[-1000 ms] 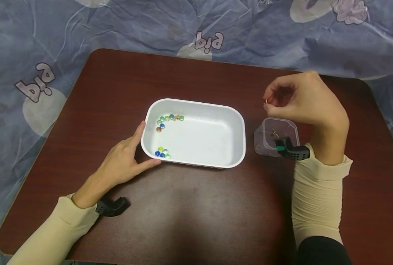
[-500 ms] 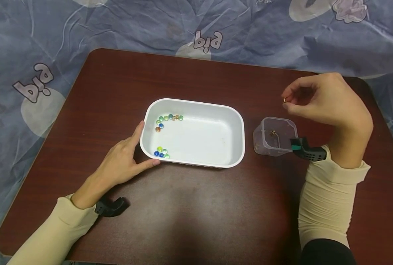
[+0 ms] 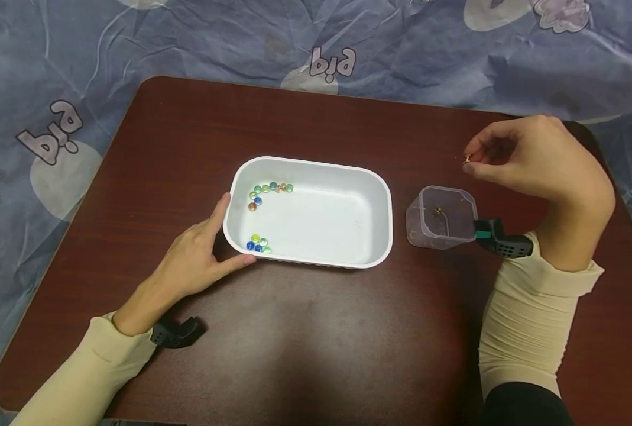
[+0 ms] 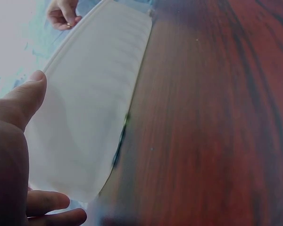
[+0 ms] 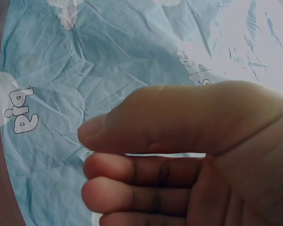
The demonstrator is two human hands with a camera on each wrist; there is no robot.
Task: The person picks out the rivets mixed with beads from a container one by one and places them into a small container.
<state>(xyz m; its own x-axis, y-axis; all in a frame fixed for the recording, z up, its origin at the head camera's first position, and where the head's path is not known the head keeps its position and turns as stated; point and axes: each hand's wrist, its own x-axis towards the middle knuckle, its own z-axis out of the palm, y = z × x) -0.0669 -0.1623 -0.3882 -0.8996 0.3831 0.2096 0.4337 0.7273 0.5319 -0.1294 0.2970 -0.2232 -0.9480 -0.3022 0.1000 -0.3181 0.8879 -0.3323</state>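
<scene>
In the head view a white plastic tray [image 3: 321, 222] holds several glass marbles [image 3: 255, 239] along its left end and its upper left side. My left hand [image 3: 190, 257] rests against the tray's left end, its thumb straight along the near rim and its fingers extended at the corner. To the right, my right hand [image 3: 539, 157] pinches a tiny gold-coloured metal piece [image 3: 467, 158] between thumb and index finger, above the table. Below it stands a small transparent plastic box [image 3: 438, 236] with gold-coloured bits [image 3: 438, 211] inside. The right wrist view does not show the pinched piece.
A dark reddish-brown table [image 3: 316, 355] bears the tray and the box. Behind it hangs a crumpled blue printed cloth [image 3: 230, 47]. Each wrist wears a black camera mount, and the right mount [image 3: 502, 239] overlaps the box's right edge in the head view.
My right hand has moved right from beyond the transparent box, still pinching the gold-coloured piece. The left hand stays against the tray, and the marbles lie as before.
</scene>
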